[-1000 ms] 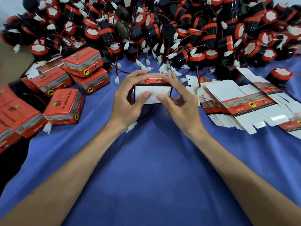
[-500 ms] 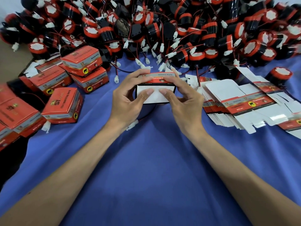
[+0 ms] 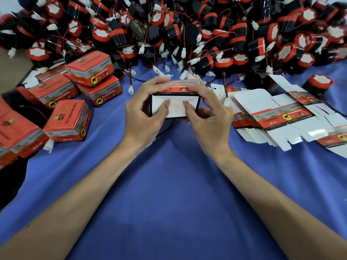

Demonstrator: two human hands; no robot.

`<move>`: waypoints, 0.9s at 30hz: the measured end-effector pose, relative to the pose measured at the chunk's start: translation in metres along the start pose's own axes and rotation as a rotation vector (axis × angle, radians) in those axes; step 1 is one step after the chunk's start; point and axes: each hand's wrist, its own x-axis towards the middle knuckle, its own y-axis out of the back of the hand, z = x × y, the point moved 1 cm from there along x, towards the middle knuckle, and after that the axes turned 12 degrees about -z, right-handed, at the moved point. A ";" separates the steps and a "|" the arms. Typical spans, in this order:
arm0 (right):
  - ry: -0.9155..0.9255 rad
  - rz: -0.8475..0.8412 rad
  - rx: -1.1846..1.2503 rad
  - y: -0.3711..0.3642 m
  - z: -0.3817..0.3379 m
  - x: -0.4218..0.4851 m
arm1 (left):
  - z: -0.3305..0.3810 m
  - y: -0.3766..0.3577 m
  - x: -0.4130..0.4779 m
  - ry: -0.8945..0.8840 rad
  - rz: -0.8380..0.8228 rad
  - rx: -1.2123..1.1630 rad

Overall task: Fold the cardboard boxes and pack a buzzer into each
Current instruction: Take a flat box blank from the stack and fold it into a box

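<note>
Blue-clothed table (image 3: 169, 194). Left grip (image 3: 144, 113) and right grip (image 3: 208, 117) clasped one box (image 3: 176, 101) mid-table, thumbs pressed on its white flap. Buzzers (image 3: 187, 30) were heaped along the far edge, packed boxes (image 3: 90, 72) at the left edge, flat blanks (image 3: 262, 109) at the right edge.

2 hands (image 3: 142, 113) (image 3: 209, 117), 1 held box (image 3: 176, 109), dozens buzzers (image 3: 320, 82)

Glossy cardboard box (image 3: 175, 105), matt cloth (image 3: 169, 184).

We're at a packing bench in a small workshop, blue cloth (image 3: 169, 194) under us, heaped buzzers (image 3: 187, 32) at twelve o'clock, closed boxes (image 3: 68, 121) at nine, flat cartons (image 3: 259, 102) stacked at three.
</note>
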 end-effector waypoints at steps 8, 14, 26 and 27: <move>-0.027 -0.104 0.026 0.001 0.003 -0.001 | 0.004 -0.001 -0.002 0.088 -0.043 0.103; -0.004 -0.124 0.047 -0.001 -0.004 -0.002 | 0.004 -0.002 -0.001 0.265 -0.067 -0.120; -0.032 -0.228 0.235 -0.006 0.002 -0.001 | -0.009 0.005 0.006 0.419 -0.078 -0.213; -0.047 -0.209 0.270 -0.005 0.002 -0.001 | -0.009 0.007 0.006 0.389 -0.082 -0.203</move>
